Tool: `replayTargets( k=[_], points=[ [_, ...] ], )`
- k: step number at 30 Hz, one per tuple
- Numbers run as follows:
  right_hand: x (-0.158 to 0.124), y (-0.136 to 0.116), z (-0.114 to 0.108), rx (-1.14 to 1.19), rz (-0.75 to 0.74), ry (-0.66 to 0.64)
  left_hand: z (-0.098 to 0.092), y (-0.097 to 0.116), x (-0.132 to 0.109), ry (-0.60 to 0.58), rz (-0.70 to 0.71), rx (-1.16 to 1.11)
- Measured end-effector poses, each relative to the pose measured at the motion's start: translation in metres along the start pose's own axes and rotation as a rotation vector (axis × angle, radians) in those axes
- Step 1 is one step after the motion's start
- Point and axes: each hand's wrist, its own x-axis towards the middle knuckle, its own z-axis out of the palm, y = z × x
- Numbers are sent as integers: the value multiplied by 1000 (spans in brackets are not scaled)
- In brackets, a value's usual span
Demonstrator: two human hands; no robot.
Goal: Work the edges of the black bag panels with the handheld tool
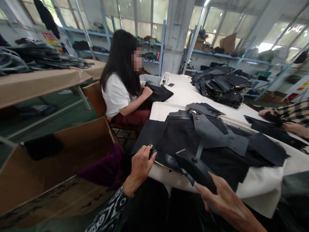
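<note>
My left hand [141, 166] is closed in a pinch on the near left corner of a black zipped bag piece [169, 162] at the table's front edge. My right hand [223, 201] grips a black leather flap [193, 166] with a snap, which juts up toward the left. Both lie over a heap of black leather and fabric pieces [212, 138] spread on the white-covered table [260, 187].
A seated person in a white shirt [116, 93] handles a black bag [156, 91] at the table's far left. Another person's hands [289, 124] in a checked sleeve rest at the right. A stack of black bags [222, 85] sits further back. An open cardboard box [48, 167] stands at left.
</note>
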Motion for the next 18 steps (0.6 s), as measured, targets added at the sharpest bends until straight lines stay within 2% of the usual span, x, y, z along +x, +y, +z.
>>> replayTargets(
  k=[2, 3, 8, 11, 15, 18],
  points=[
    [9, -9, 5, -24, -10, -9, -2, -6, 15, -144, -65, -11],
    [13, -13, 7, -36, -18, -17, -2, -9, 20, -171, -92, -58],
    [27, -34, 14, -62, -57, -56, -5, -26, 28, -222, -173, -327],
    [37, -43, 20, -34, -80, -128, -4, -38, 29, -253, -217, -533],
    [60, -49, 33, 0, -106, -167, -4, -47, 29, -271, -416, -925],
    [81, -57, 42, 36, -169, -175, -6, -52, 29, -345, -507, -1091]
  ],
)
